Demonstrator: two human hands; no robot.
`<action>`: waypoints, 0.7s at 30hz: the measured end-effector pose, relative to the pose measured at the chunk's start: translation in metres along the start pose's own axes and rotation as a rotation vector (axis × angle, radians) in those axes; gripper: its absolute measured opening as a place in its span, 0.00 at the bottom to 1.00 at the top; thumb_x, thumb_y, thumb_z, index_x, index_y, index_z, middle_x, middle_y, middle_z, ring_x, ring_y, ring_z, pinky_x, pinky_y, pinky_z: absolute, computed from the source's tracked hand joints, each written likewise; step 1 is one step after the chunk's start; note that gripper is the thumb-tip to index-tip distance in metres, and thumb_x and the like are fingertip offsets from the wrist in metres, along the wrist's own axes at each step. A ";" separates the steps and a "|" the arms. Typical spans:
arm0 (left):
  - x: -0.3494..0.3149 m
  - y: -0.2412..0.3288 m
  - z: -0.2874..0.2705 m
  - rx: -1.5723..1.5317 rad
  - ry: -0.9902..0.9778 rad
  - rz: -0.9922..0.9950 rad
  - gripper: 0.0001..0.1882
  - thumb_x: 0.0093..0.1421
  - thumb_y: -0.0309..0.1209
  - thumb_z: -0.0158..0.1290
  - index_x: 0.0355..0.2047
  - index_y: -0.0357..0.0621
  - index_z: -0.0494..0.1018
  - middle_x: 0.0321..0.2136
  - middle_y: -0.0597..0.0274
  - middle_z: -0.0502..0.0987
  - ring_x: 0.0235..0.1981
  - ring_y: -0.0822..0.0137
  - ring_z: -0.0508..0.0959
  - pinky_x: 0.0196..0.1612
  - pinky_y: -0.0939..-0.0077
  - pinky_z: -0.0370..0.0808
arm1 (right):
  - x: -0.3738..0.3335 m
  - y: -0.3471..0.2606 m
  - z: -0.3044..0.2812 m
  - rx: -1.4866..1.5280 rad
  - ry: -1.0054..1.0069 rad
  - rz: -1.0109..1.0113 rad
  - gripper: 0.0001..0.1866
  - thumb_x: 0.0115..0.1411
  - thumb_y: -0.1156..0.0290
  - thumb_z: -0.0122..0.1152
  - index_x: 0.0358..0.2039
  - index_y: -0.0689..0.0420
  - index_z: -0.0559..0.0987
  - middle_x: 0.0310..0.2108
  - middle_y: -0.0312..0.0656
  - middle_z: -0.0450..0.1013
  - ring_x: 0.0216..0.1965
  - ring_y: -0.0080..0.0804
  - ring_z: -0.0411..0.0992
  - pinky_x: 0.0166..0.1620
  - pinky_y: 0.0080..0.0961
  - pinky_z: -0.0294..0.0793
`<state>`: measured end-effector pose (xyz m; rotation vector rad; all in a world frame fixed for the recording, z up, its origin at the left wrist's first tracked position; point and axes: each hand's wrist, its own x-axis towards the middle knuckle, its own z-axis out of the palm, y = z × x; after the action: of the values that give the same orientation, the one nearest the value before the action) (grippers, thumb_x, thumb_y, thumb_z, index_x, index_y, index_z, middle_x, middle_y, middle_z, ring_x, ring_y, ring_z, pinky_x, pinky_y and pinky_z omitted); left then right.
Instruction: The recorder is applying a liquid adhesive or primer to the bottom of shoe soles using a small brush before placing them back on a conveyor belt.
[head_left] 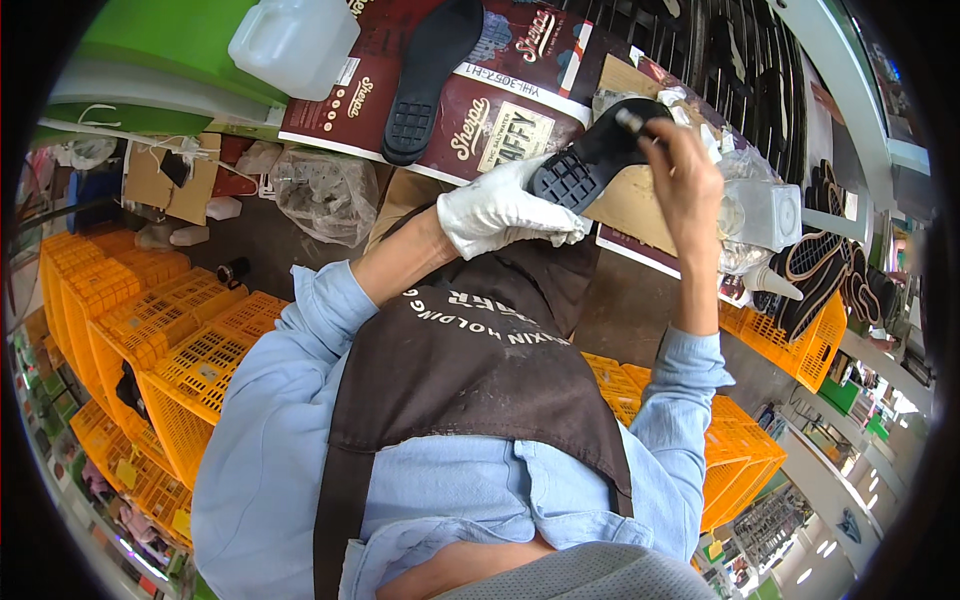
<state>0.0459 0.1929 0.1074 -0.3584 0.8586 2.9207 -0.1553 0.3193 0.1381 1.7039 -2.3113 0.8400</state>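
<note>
A black shoe sole (592,165) is gripped at its heel end by my left hand (505,212), which wears a white glove. The sole is tilted, with the heel's grid of square hollows facing up. Over its forepart my bare right hand (685,170) has its fingers pinched round a small white-tipped tool (630,120), perhaps a brush; motion blur hides its exact kind. A second black sole (425,85) lies to the left on dark red printed cardboard (345,120).
A translucent white jug (295,48) stands at the far left. On the right are a clear plastic container (772,214), a white nozzle bottle (772,282) and several stacked soles (810,285). A dark slatted rack (715,50) lies beyond. Orange crates (190,370) stand on both sides.
</note>
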 end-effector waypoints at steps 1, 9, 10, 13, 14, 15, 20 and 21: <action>0.001 0.000 0.000 0.019 0.007 0.011 0.26 0.52 0.21 0.60 0.50 0.33 0.64 0.33 0.54 0.78 0.31 0.69 0.79 0.35 0.79 0.78 | -0.009 -0.008 -0.002 0.020 -0.019 -0.047 0.11 0.52 0.77 0.65 0.37 0.57 0.76 0.32 0.44 0.74 0.26 0.40 0.74 0.29 0.31 0.72; 0.006 -0.006 -0.003 0.081 -0.080 -0.011 0.26 0.55 0.24 0.58 0.54 0.35 0.63 0.38 0.52 0.77 0.37 0.65 0.79 0.39 0.77 0.79 | -0.009 -0.016 -0.038 0.494 -0.173 0.298 0.10 0.50 0.82 0.65 0.35 0.63 0.78 0.31 0.36 0.75 0.22 0.15 0.66 0.25 0.14 0.65; 0.007 -0.007 0.000 -0.052 -0.070 -0.030 0.28 0.57 0.26 0.58 0.56 0.36 0.61 0.42 0.49 0.75 0.40 0.62 0.79 0.41 0.74 0.79 | -0.005 -0.015 -0.030 0.368 -0.089 0.228 0.11 0.50 0.82 0.66 0.35 0.62 0.78 0.29 0.35 0.73 0.21 0.15 0.65 0.25 0.14 0.65; 0.016 -0.016 -0.012 -0.281 -0.117 -0.075 0.32 0.64 0.38 0.50 0.63 0.38 0.52 0.55 0.41 0.65 0.54 0.50 0.71 0.54 0.54 0.74 | -0.013 -0.025 -0.015 0.229 -0.114 0.074 0.11 0.49 0.79 0.67 0.35 0.60 0.77 0.29 0.40 0.73 0.23 0.27 0.70 0.26 0.22 0.69; 0.014 -0.012 -0.005 -0.511 -0.135 -0.074 0.28 0.66 0.42 0.44 0.60 0.39 0.55 0.55 0.47 0.66 0.54 0.52 0.70 0.56 0.52 0.70 | -0.020 -0.033 -0.016 0.206 -0.138 0.038 0.12 0.50 0.79 0.66 0.35 0.59 0.77 0.30 0.42 0.73 0.25 0.34 0.73 0.27 0.26 0.72; 0.013 -0.010 -0.001 -0.741 -0.152 -0.072 0.26 0.68 0.46 0.38 0.58 0.40 0.58 0.54 0.52 0.67 0.55 0.55 0.69 0.59 0.50 0.67 | -0.029 -0.040 -0.017 0.196 -0.132 0.012 0.13 0.49 0.80 0.66 0.36 0.58 0.76 0.30 0.42 0.73 0.27 0.35 0.74 0.27 0.27 0.73; 0.017 -0.017 -0.011 -0.785 -0.139 -0.052 0.25 0.68 0.49 0.34 0.58 0.47 0.58 0.57 0.48 0.64 0.57 0.51 0.66 0.59 0.40 0.62 | -0.047 -0.067 -0.043 0.273 -0.268 -0.104 0.15 0.45 0.80 0.68 0.35 0.59 0.77 0.29 0.42 0.73 0.28 0.35 0.75 0.28 0.27 0.73; 0.018 -0.018 -0.012 -0.787 -0.137 -0.059 0.25 0.68 0.49 0.34 0.58 0.47 0.58 0.57 0.48 0.64 0.57 0.51 0.66 0.59 0.40 0.62 | -0.046 -0.069 -0.047 0.274 -0.269 -0.096 0.15 0.45 0.80 0.68 0.35 0.59 0.77 0.29 0.42 0.73 0.28 0.35 0.75 0.28 0.27 0.73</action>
<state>0.0336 0.2021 0.0841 -0.2047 -0.3467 3.0423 -0.0862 0.3680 0.1813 2.1434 -2.3406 1.0024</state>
